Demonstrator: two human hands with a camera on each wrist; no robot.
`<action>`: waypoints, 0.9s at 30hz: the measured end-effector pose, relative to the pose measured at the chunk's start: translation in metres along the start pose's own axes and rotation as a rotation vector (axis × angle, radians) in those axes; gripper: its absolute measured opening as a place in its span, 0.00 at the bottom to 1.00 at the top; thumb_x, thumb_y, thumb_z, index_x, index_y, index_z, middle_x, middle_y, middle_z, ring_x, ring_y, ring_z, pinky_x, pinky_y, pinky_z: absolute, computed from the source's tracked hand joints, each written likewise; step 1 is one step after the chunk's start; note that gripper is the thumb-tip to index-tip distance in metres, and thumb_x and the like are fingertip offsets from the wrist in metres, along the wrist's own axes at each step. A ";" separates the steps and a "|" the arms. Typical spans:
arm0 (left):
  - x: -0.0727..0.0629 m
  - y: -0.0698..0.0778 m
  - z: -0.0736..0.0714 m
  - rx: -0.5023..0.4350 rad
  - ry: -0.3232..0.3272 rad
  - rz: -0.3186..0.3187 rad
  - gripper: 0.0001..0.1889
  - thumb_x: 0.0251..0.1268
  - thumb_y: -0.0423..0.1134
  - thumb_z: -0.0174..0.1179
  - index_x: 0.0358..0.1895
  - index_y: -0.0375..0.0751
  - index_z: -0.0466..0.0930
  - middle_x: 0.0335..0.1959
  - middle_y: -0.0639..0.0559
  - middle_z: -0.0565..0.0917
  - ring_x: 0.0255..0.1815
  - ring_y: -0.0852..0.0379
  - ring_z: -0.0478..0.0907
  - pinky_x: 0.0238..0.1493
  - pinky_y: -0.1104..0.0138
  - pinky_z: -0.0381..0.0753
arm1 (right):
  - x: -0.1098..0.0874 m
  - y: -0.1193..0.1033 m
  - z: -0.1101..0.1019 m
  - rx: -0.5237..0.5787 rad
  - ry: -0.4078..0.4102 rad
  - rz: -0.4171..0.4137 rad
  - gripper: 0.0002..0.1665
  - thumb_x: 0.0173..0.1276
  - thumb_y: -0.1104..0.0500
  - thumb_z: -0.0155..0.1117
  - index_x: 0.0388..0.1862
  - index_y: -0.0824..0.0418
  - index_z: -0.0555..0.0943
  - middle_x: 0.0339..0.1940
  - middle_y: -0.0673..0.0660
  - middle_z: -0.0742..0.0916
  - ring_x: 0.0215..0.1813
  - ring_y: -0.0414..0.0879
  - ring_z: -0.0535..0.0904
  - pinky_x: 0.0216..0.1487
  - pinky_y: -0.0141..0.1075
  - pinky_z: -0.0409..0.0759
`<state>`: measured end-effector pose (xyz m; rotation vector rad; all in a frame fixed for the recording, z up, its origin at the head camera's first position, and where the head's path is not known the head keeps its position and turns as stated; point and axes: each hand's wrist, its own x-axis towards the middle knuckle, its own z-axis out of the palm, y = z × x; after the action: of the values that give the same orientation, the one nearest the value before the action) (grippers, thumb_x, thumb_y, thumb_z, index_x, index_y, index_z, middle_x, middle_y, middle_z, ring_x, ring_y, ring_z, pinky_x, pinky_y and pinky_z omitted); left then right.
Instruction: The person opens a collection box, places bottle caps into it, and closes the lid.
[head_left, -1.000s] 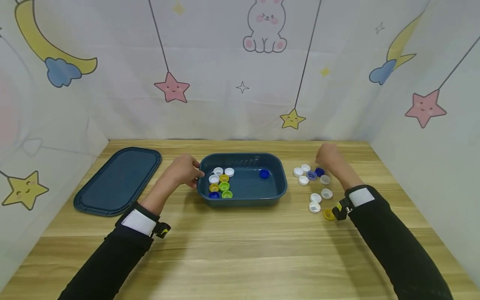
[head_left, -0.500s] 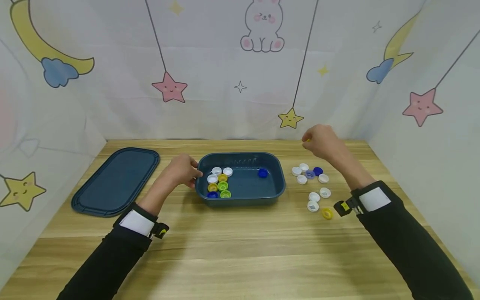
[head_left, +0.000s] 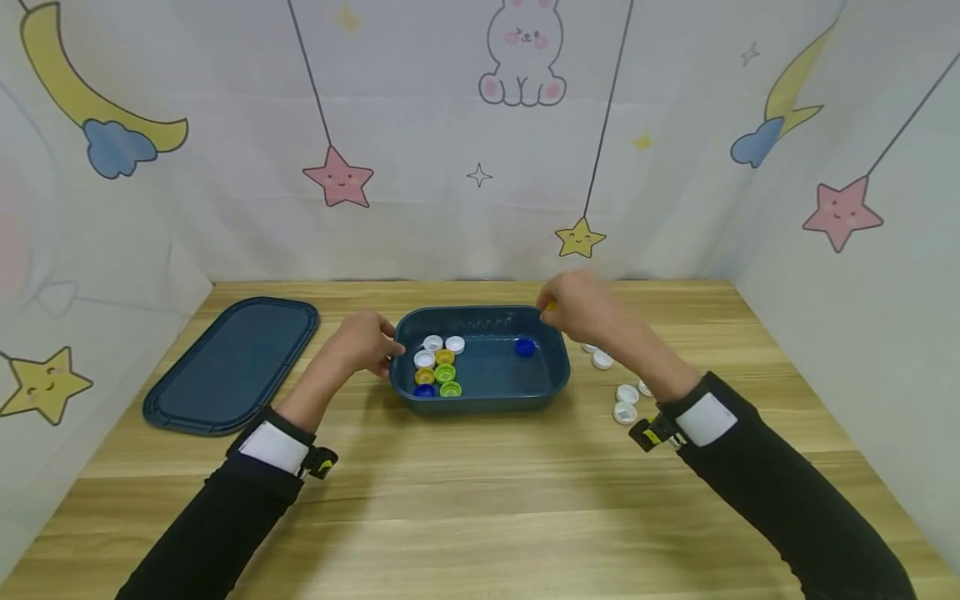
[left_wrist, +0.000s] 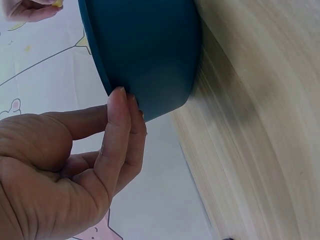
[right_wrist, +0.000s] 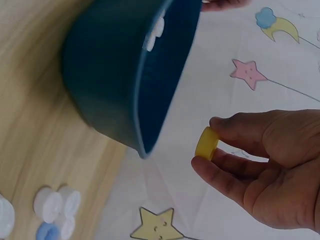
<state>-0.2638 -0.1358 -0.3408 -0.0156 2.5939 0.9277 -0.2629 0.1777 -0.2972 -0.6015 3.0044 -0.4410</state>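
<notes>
Right hand (head_left: 581,307): thumb and fingertips pinch yellow cap (right_wrist: 206,143)
Yellow cap: between those fingertips, near far right corner of bin (head_left: 480,406)
Left hand (head_left: 360,342): thumb and fingers grip left rim

head: above, facing forward-down | wrists: close-up, sideways | shared: tub (head_left: 480,406)

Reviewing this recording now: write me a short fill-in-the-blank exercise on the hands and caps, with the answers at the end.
1. The right hand pinches a ____ cap.
2. In the head view, the dark blue container, touched by the left hand, stands to the ____ of the flat tray.
3. Inside the container, ____ caps are green.
4. The lone cap toward the container's right end is ____.

Missing words: yellow; right; two; blue.
</notes>
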 end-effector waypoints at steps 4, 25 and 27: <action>-0.001 0.001 0.000 0.002 -0.004 -0.009 0.25 0.75 0.32 0.62 0.70 0.23 0.71 0.47 0.31 0.87 0.25 0.59 0.85 0.40 0.62 0.91 | 0.003 -0.005 0.018 -0.001 -0.048 -0.029 0.11 0.72 0.65 0.66 0.48 0.68 0.89 0.51 0.64 0.91 0.43 0.51 0.87 0.46 0.41 0.89; -0.001 0.000 -0.001 0.004 -0.017 0.013 0.26 0.76 0.32 0.60 0.71 0.23 0.69 0.44 0.32 0.88 0.25 0.59 0.86 0.42 0.60 0.91 | 0.016 -0.002 0.072 -0.018 -0.145 -0.036 0.18 0.68 0.64 0.72 0.18 0.59 0.78 0.19 0.49 0.74 0.23 0.41 0.67 0.27 0.32 0.68; -0.001 0.000 -0.001 0.002 -0.019 0.015 0.26 0.76 0.32 0.60 0.71 0.22 0.69 0.44 0.32 0.88 0.25 0.59 0.86 0.41 0.60 0.91 | 0.016 -0.002 0.074 -0.034 -0.153 -0.024 0.14 0.68 0.63 0.72 0.22 0.60 0.82 0.23 0.51 0.79 0.26 0.42 0.72 0.31 0.33 0.73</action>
<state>-0.2629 -0.1363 -0.3396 0.0133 2.5809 0.9268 -0.2695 0.1497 -0.3671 -0.6432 2.8672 -0.3286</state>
